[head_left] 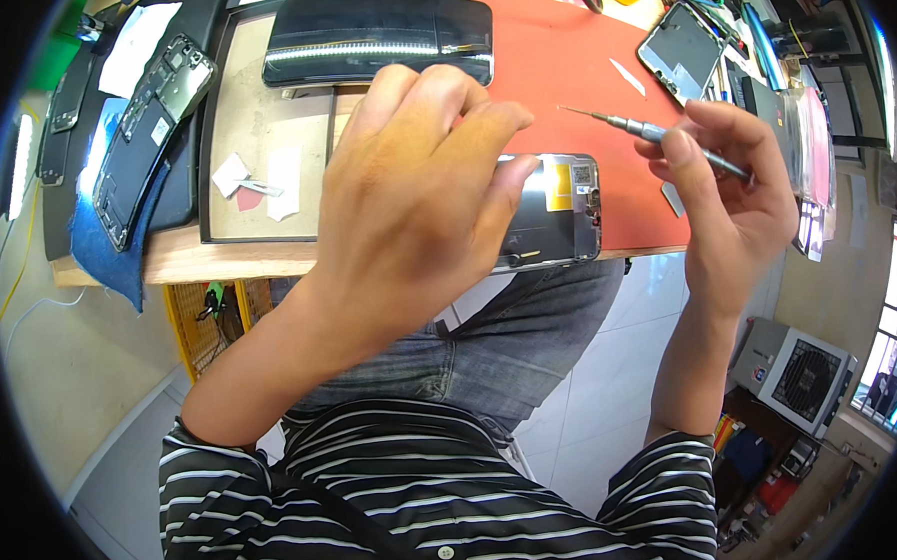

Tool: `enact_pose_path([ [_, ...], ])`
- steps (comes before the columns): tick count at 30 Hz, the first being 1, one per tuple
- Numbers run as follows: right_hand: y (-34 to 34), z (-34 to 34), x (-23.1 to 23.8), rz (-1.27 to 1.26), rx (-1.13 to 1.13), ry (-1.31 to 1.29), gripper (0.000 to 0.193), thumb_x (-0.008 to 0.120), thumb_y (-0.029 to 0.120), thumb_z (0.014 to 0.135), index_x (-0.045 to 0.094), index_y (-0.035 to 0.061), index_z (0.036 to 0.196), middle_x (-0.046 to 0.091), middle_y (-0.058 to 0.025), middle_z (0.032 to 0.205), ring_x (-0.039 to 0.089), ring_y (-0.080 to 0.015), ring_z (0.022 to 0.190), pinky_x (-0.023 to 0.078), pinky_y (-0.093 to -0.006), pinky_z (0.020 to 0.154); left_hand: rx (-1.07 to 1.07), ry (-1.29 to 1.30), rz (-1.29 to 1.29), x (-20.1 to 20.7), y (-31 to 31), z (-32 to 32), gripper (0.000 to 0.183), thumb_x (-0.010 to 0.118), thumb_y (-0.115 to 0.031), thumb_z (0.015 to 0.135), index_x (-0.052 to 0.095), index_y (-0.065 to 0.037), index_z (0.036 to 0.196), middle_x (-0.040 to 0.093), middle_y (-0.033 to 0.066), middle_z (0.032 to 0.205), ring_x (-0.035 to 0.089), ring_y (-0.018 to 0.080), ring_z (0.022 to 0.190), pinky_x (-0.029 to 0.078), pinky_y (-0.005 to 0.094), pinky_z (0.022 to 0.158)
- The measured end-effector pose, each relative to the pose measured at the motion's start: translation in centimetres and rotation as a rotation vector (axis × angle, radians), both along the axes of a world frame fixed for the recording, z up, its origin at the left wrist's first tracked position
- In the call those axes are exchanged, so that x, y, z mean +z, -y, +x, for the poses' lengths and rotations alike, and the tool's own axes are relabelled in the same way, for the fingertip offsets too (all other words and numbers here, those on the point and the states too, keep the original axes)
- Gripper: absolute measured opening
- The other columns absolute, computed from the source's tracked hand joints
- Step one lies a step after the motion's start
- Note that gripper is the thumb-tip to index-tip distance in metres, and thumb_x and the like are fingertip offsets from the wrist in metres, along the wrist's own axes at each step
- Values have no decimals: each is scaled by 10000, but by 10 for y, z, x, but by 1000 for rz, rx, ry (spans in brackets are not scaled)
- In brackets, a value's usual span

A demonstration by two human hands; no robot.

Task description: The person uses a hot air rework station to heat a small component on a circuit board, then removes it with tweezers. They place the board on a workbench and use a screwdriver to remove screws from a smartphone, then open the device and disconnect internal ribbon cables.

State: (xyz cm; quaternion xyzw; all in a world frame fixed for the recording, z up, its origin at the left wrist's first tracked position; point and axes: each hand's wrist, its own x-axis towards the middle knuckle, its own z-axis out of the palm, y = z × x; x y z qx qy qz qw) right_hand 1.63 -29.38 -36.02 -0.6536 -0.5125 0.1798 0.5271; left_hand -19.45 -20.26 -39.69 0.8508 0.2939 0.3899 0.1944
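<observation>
Slim metal tool point(652, 134) in right grip point(728, 193), left grip point(419, 176) above dark phone point(565, 232)

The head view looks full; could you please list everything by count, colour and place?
Slim tool: one, silver, right of centre
Opened phone: one, dark, centre
Glossy panel: one, black, top centre
Mat: one, orange, centre right
Tray: one, beige, left of centre
Paper pieces: several, white, upper left
Bench: one, light brown, centre
Phone parts: several, dark, upper left
Cloth: one, blue, left
Flat device part: one, dark, upper right
Mesh frame: one, yellow, below bench
Grilled appliance: one, grey, lower right
Window: one, bright, far right
Other clutter: uncountable, mixed, upper right
Jeans: one pair, grey, below centre
Shirt: one, striped black, bottom
Left hand: one, bare, centre; contents hidden
Right hand: one, bare, right, grip around the tool
</observation>
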Motion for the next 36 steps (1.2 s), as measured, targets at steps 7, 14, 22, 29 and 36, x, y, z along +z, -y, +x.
enact_pose_path([
  [7,12,-4,7,33,52,24,294,797,-28,897,666,-63,1158,721,-101,960,714,-131,901,584,-226,752,-43,40,-55,-3,-4,6,291,851,-64,768,756,-88,1042,670,76,975,593,285,924,495,379,795],
  [14,15,-7,7,53,102,21,308,787,-64,887,660,-72,1167,722,-107,968,715,-132,895,607,-245,783,-64,39,-28,0,-5,5,135,822,-65,804,729,-92,898,666,37,865,602,256,859,456,377,801],
  [22,16,-8,10,42,111,29,324,792,-62,880,657,-77,1174,714,-114,981,719,-143,911,619,-259,808,-66,44,36,-3,-3,5,124,805,-42,808,699,-81,858,656,37,848,601,251,831,441,385,799],
  [29,18,-8,12,77,126,56,321,779,-90,870,648,-94,1164,705,-126,1002,721,-158,909,617,-265,812,-56,46,55,-2,-3,4,133,817,-58,806,698,-84,861,652,35,843,602,255,844,448,388,805],
  [36,22,-6,13,76,137,90,334,789,-88,855,652,-93,1160,710,-140,1032,724,-159,908,612,-266,816,-68,37,74,-5,-3,1,147,831,-87,805,702,-91,875,664,28,865,607,252,870,449,388,808],
])
